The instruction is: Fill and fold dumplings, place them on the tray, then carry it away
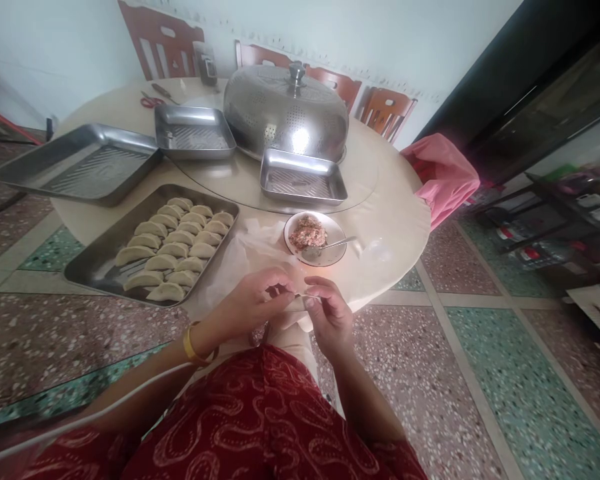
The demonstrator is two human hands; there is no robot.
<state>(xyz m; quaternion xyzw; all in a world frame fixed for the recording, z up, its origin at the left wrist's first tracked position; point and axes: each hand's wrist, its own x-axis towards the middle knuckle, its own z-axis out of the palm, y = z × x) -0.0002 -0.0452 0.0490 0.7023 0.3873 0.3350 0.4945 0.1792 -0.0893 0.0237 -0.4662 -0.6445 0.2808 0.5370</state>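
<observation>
Both hands met just off the near edge of the round table (390, 220), the left hand (253, 303) and the right hand (327, 313) each pinching a rim of the dumpling wrapper (300, 295) stretched thin between their fingertips, above the lap rather than over the tabletop. Held there, the wrapper looked liable to tear if pulled tighter, and anything that slipped would likely have landed on the red patterned cloth or the terrazzo floor (480, 347) (nothing lay beneath to catch it). The bowl of filling (314, 238), its spoon (330, 247) resting in it, sat near the table's edge, where a stray elbow might have nudged it. To the left a tray of finished dumplings (153, 245) overhung the rim slightly. Farther back stood three empty steel trays, a domed perforated cover (286, 110), red-handled scissors (153, 102) and wooden chairs against a pale wall.
</observation>
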